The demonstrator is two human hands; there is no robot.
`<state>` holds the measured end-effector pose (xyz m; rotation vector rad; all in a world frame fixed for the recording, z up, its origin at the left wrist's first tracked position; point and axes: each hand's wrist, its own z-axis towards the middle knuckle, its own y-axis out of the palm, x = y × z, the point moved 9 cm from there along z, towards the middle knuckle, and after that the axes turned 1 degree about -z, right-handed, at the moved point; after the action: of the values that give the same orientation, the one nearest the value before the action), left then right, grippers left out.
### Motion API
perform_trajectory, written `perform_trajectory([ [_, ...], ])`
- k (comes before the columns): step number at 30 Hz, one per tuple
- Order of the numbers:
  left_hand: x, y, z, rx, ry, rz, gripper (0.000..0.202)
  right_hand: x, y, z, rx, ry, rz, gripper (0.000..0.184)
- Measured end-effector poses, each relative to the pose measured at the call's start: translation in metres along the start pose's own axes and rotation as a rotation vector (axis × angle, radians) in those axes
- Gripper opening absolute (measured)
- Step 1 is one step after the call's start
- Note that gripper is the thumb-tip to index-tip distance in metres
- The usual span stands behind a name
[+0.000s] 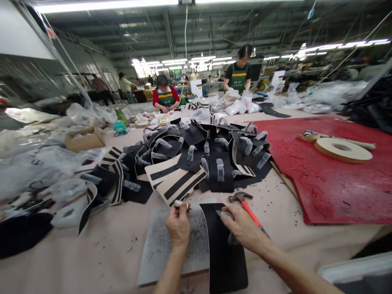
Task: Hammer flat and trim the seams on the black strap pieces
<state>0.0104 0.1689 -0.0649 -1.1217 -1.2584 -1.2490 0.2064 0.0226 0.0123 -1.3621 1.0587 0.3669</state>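
Black panel lay directly in front of the wearer, its long side running from twelve to six o'clock, which seemingly kept its far end within easy reach. Over that end bent the right hand, fingers curled at a plastic-wrapped strap; whether they closed around it or only pressed on it, I could not tell. At ten o'clock from the panel, the left hand pinched a small white piece between thumb and fingers, a fingertip hold that probably suited so slight a thing.

Under the panel's nine o'clock side was a scuffed grey board, likely there to spare the table. At one o'clock lay a hammer, close by the right hand, perhaps for quick pick-up. Striped cream panels and a heap of black panels sat around eleven, presumably stacked near for reaching. Farther out, at two, a tape roll rested flat on a red sheet.
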Motion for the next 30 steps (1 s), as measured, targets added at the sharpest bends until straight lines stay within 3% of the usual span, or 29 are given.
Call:
perform_trajectory([
  [2,0.014,0.002,0.001,-0.081,0.066,0.052,0.03,0.016,0.027,0.0,0.004,0.032,-0.049,0.04],
  [5,0.022,0.026,-0.005,-0.27,0.134,0.088,0.024,0.026,0.054,-0.001,-0.017,0.034,-0.048,0.046],
  [10,0.006,0.078,-0.017,-0.514,0.129,0.131,0.018,0.021,0.056,-0.001,-0.032,0.007,-0.078,0.045],
  [13,-0.004,0.095,-0.018,-0.6,0.121,0.136,0.018,0.021,0.055,-0.001,-0.035,0.002,-0.08,0.044],
  [20,-0.015,0.098,-0.019,-0.645,0.094,0.121,0.02,0.036,0.063,-0.006,0.006,0.032,0.003,0.054],
  [30,-0.013,0.106,-0.026,-0.693,0.124,0.217,0.018,0.041,0.065,-0.016,-0.021,0.088,-0.055,0.064],
])
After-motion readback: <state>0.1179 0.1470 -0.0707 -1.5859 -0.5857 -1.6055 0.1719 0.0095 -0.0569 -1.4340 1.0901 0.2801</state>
